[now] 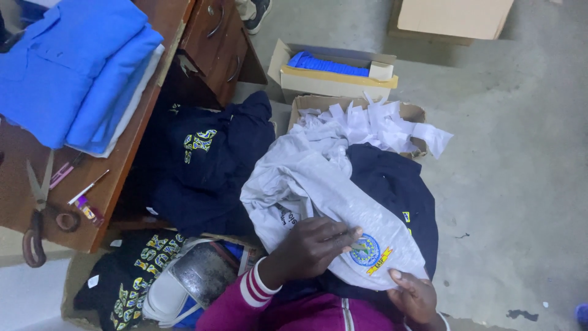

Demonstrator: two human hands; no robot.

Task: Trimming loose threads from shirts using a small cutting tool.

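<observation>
A light grey garment lies bunched across the person's lap, its round blue and yellow badge turned face up and pulled flat. The left hand lies palm down on the cloth just beside the badge, fingers curled and pinching something small and thin against it; what that is cannot be made out. The right hand grips the lower edge of the fabric from beneath, thumb on top, seemingly to keep the badge area taut for the other hand.

Under the grey cloth, beyond the right hand, a dark navy garment serves as a cushion over the knees. Further out from both hands stands a cardboard box heaped with white paper strips, within easy reach. Past it, an open box holds a blue rolled item.

Out to the left of the left hand, more dark printed shirts are piled on the floor against a wooden worktop, which carries folded blue clothing, scissors and pens.
</observation>
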